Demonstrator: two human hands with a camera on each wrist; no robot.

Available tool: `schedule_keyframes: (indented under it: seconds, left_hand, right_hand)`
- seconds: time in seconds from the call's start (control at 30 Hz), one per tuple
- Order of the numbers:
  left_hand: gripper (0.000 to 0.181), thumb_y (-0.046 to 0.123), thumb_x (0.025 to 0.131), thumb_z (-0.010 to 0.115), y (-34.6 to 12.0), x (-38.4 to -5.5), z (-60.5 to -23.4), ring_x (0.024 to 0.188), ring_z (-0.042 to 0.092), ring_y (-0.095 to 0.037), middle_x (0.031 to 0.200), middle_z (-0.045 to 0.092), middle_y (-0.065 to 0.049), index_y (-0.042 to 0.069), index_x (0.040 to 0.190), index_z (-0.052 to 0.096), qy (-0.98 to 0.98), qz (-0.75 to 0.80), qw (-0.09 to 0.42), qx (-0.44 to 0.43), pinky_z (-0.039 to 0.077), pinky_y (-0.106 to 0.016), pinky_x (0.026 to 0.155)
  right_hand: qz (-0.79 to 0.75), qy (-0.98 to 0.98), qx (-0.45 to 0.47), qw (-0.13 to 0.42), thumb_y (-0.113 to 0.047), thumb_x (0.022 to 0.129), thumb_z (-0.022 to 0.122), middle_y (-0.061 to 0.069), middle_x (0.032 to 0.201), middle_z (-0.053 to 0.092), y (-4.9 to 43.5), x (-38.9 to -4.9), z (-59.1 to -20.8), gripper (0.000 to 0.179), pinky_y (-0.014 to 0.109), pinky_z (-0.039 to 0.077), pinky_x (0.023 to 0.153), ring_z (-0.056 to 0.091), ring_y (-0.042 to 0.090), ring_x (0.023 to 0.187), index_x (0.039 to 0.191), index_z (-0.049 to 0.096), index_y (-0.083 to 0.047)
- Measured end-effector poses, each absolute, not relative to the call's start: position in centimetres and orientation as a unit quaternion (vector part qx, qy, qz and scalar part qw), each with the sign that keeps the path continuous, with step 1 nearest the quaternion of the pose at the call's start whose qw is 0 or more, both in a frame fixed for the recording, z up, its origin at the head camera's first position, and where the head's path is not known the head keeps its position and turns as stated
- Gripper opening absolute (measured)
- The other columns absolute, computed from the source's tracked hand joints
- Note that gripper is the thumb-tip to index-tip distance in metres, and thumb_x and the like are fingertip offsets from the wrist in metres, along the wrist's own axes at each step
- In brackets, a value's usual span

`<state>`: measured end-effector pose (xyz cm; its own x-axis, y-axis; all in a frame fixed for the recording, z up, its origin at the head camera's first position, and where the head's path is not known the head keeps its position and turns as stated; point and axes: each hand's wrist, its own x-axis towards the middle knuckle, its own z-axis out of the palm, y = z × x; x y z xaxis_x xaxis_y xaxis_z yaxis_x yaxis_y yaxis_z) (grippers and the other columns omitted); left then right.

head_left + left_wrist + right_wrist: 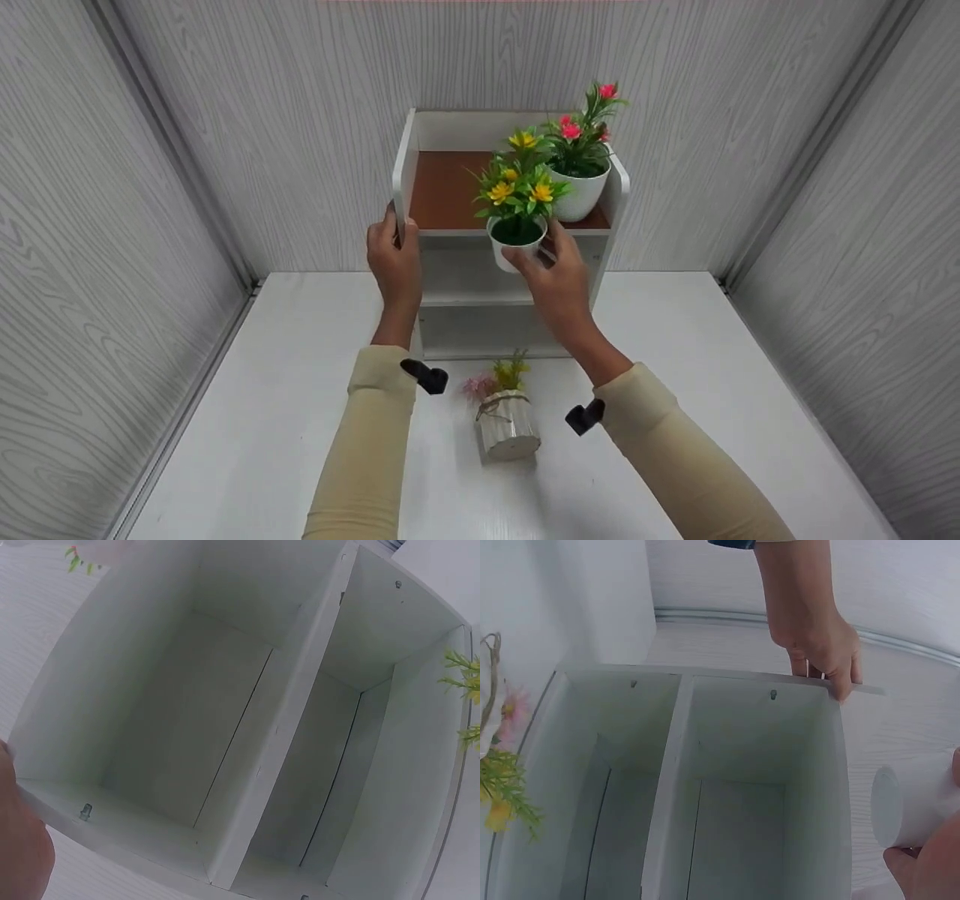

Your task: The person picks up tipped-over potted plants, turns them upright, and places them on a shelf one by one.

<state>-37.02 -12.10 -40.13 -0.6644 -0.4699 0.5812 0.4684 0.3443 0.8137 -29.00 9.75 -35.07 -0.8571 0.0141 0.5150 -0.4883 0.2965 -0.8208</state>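
Note:
My left hand (396, 262) grips the left side panel of a white shelf unit (472, 266), thumb on the inner side. In the right wrist view that same hand (821, 649) holds the panel near its upper corner. My right hand (561, 285) pinches a small white pot (907, 799) between thumb and fingers. Yellow flowers (517, 191) with green leaves grow from this pot, held up at the front edge of the shelf's brown top board (450, 187). On that board's right end stands a larger white pot (579, 196) with pink flowers.
A pale slatted planter (506, 424) with pink and yellow flowers is on the white table (300, 420), in front of the shelf. Two open compartments (180, 705) lie below the top board. Grey wood-grain walls (285, 90) enclose the back and sides.

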Motion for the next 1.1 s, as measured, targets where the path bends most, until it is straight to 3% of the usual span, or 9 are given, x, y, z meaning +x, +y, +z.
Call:
schedule_keyframes:
  seconds: [0.2, 0.5, 1.1]
  left_hand:
    - [0.041, 0.026, 0.103, 0.053, -12.3, -37.0, -40.1, 0.086, 0.047, -0.014, 0.098, 0.055, -0.010, 0.016, 0.143, 0.059, -0.716, -0.563, 0.413, 0.010, 0.042, -0.028, 0.072]
    - [0.042, 0.025, 0.103, 0.055, -12.7, -37.0, -40.3, 0.088, 0.050, -0.017, 0.100, 0.056, -0.012, 0.015, 0.144, 0.058, -0.719, -0.556, 0.417, 0.019, 0.044, -0.029, 0.074]
    - [0.037, 0.023, 0.103, 0.055, -12.2, -37.0, -39.9, 0.091, 0.053, -0.019, 0.102, 0.057, -0.012, 0.014, 0.139, 0.061, -0.719, -0.560, 0.412, 0.000, 0.046, -0.032, 0.077]
  right_hand:
    - [0.565, -0.779, 0.143, 0.232, -0.042, 0.090, 0.075, 0.012, 0.146, 0.049, 8.5, -31.2, -34.3, 0.081, 0.035, 0.044, 0.110, 0.052, 0.021, 0.134, 0.153, 0.039, -0.005]
    - [0.552, -0.793, 0.115, 0.231, -0.044, 0.091, 0.073, 0.010, 0.144, 0.052, 7.1, -34.5, -33.9, 0.082, 0.033, 0.044, 0.110, 0.052, 0.019, 0.131, 0.155, 0.038, -0.007]
    - [0.546, -0.812, 0.072, 0.192, -0.044, 0.094, 0.068, 0.005, 0.142, 0.053, 6.2, -37.1, -32.5, 0.065, 0.034, 0.040, 0.112, 0.048, 0.016, 0.131, 0.147, 0.047, -0.012]
